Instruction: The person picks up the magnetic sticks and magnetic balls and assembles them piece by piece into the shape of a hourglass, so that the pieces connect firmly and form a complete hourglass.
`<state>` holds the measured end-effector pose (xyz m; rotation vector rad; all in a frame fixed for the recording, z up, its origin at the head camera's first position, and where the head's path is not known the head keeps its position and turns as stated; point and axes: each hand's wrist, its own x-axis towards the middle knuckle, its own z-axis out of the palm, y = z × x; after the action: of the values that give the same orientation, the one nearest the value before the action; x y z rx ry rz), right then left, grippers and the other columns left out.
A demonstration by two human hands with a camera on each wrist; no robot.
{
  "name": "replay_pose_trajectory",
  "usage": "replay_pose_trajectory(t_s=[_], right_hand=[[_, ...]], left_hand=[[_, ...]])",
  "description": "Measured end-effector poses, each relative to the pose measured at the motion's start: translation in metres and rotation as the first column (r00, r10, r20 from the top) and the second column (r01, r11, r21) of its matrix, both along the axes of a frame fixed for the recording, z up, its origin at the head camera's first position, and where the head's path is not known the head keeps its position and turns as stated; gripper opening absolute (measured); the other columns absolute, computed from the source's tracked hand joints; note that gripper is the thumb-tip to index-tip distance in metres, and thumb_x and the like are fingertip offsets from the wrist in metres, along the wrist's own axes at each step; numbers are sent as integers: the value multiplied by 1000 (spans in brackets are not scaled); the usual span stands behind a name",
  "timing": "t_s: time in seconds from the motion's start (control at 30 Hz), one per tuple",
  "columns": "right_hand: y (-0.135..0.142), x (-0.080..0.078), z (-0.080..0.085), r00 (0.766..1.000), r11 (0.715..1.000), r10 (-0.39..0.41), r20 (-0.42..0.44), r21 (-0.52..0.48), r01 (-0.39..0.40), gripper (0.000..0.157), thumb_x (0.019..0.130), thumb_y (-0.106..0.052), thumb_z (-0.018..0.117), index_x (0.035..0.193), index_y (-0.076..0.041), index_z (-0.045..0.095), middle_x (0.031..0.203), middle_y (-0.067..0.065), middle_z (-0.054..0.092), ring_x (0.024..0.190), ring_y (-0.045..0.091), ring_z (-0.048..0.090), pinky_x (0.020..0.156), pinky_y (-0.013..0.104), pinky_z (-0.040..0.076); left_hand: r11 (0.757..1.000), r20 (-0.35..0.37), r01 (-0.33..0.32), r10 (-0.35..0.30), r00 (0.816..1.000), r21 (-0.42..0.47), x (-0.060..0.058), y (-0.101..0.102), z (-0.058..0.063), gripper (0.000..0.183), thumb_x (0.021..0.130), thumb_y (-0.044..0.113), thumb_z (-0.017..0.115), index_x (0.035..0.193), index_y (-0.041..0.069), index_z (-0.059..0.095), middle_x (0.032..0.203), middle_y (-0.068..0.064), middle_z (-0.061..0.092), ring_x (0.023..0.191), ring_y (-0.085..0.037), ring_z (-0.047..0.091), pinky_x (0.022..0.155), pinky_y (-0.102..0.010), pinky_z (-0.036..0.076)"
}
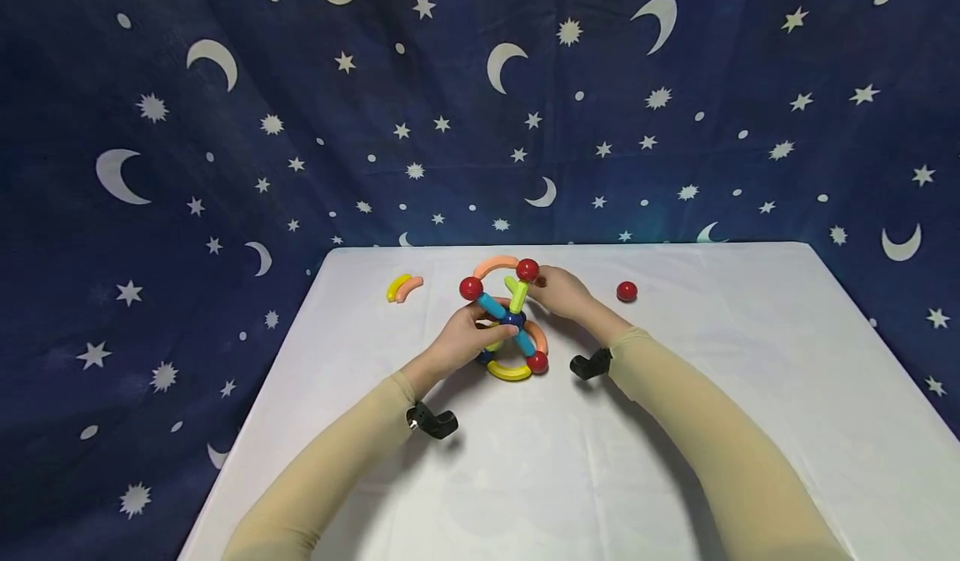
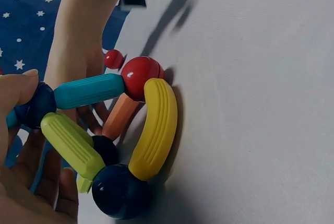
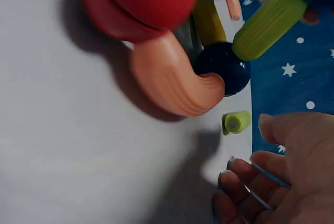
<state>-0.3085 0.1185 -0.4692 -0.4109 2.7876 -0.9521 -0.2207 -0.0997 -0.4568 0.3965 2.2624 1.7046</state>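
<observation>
A magnetic ball-and-stick model [image 1: 519, 338] joins red and dark blue balls with straight and curved sticks. My left hand [image 1: 462, 343] grips it at a dark blue ball [image 2: 35, 106], thumb on the ball's surface. Low on the model, a yellow curved stick [image 2: 158, 130] links a red ball [image 2: 141, 77] to another dark blue ball. My right hand [image 1: 561, 291] is behind the model's upper right side, partly hidden by a red ball [image 1: 527, 270]. In the right wrist view its fingers are spread apart with nothing between them, near the end of a lime stick [image 3: 237, 122].
Two curved sticks, one yellow [image 1: 397, 287] and one orange [image 1: 409, 289], lie together at the table's back left. A loose red ball [image 1: 627, 292] sits to the right of my right hand. Behind the white table [image 1: 675, 478] hangs a dark blue star-and-moon cloth [image 1: 450, 152].
</observation>
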Motion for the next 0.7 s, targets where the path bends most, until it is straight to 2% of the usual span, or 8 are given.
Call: replay_pose_trajectory(t_s=[0.07, 0.13, 0.3, 0.47, 0.57, 0.63, 0.7], right_hand=[[-4, -7, -1, 1000, 997, -4, -5, 71, 4, 35, 101, -39, 61, 101, -5, 69, 92, 12, 65, 82, 27, 60, 79, 43, 50], [-8, -12, -1, 1000, 992, -18, -4, 126, 19, 38, 98, -42, 65, 98, -3, 69, 92, 12, 64, 81, 27, 60, 78, 44, 52], [-13, -17, -2, 996, 970, -83, -31, 225, 88, 47, 93, -44, 69, 110, 0, 68, 104, 15, 65, 94, 32, 61, 87, 50, 53], [-1, -11, -4, 990, 952, -76, -115, 286, 106, 34, 94, -33, 66, 104, -1, 72, 96, 13, 66, 92, 31, 60, 78, 48, 54], [15, -2, -2, 988, 969, -119, -100, 205, 138, 28, 92, -27, 67, 105, -3, 71, 94, 11, 66, 86, 29, 60, 73, 44, 51], [26, 7, 0, 982, 981, -178, -66, 67, 182, 30, 92, -26, 66, 112, -3, 67, 97, 10, 66, 86, 27, 60, 74, 41, 50], [37, 20, 4, 971, 966, -239, -10, -106, 236, 35, 93, -28, 67, 116, -2, 63, 102, 11, 65, 89, 26, 60, 77, 40, 49]], left_hand=[[1000, -4, 4, -4, 1000, -4, 1, 2, -2, 40, 92, 32, 79, 128, 20, 69, 114, 2, 71, 111, -30, 58, 83, -37, 54], [1000, -11, 6, -6, 1000, 1, 1, 3, -3, 38, 92, 30, 79, 128, 20, 69, 113, 1, 71, 109, -31, 59, 81, -36, 54], [1000, -11, 6, -6, 1000, 21, 0, 7, -6, 39, 92, 29, 79, 128, 20, 69, 111, -2, 70, 105, -31, 60, 80, -36, 53], [1000, -17, -4, 4, 1000, 27, -1, 10, -7, 41, 92, 31, 79, 130, 20, 68, 110, -3, 70, 103, -31, 61, 81, -37, 53], [999, -35, -13, 14, 999, 29, -1, 10, -6, 42, 92, 30, 79, 131, 20, 67, 110, -2, 71, 103, -30, 61, 81, -38, 54], [999, -52, -26, 27, 998, 30, -1, 11, -6, 42, 93, 30, 79, 132, 20, 67, 110, -2, 71, 102, -30, 61, 81, -36, 53], [999, -67, -45, 47, 997, 29, 1, 13, -1, 42, 93, 26, 78, 133, 18, 66, 110, -2, 70, 101, -30, 61, 80, -35, 53]])
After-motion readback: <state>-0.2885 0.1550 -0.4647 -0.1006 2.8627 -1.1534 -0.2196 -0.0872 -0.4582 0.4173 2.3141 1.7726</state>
